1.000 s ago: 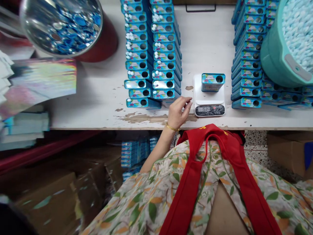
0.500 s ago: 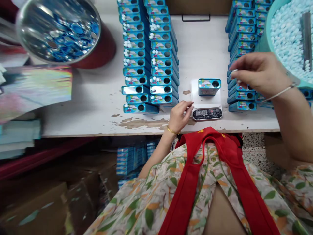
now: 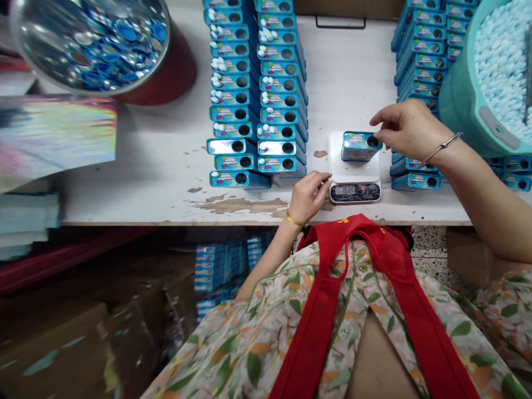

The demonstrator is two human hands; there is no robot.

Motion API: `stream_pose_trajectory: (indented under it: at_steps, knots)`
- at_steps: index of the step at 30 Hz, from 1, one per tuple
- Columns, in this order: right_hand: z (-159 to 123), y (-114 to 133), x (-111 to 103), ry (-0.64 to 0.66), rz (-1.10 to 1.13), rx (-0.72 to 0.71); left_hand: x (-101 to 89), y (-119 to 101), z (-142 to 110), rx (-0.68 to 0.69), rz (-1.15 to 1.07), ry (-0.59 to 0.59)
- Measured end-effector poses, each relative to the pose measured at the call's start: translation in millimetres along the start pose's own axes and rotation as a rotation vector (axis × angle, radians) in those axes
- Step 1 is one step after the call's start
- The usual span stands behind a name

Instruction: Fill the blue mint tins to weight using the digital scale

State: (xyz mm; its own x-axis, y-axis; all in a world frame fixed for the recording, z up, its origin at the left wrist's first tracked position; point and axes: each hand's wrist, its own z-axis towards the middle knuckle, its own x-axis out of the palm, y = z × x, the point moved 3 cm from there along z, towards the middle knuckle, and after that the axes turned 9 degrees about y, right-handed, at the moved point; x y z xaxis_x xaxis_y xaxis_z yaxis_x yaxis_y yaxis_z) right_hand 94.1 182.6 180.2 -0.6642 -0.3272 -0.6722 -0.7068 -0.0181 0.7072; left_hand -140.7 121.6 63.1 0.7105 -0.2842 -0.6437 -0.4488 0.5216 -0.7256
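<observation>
Right hand [image 3: 405, 130] fingertips touch the blue tin [image 3: 358, 146] on the scale [image 3: 353, 176]; left hand [image 3: 306, 195] rests beside it

White bench [image 3: 166, 166] with pretty worn paint, brown patches chipped along the front edge. There's a black metal handle [image 3: 339, 22] at the back edge. Underneath: speckled terrazzo floor [image 3: 432, 249], cardboard boxes [image 3: 62, 343] on the left and another box [image 3: 469, 255] on the right. Light's bright and even.

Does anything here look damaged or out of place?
Yes: the table's white paint has flaked off in brown patches along its front edge, left of the scale. The tins stand in tidy rows.
</observation>
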Motion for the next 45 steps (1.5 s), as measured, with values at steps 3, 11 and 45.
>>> stream_pose_trajectory:
  at_steps: [3,11,45]
  knots:
    - [3,-1,0,-0.037,0.06,0.017,3.3,0,1,-0.008,-0.007,0.02]
    - [-43,16,-4,-0.117,0.686,0.126,15.1,4,-2,-0.03,0.004,0.065]
    - [-158,-87,148,0.04,1.396,0.449,62.3,-13,24,0.159,0.498,0.362]
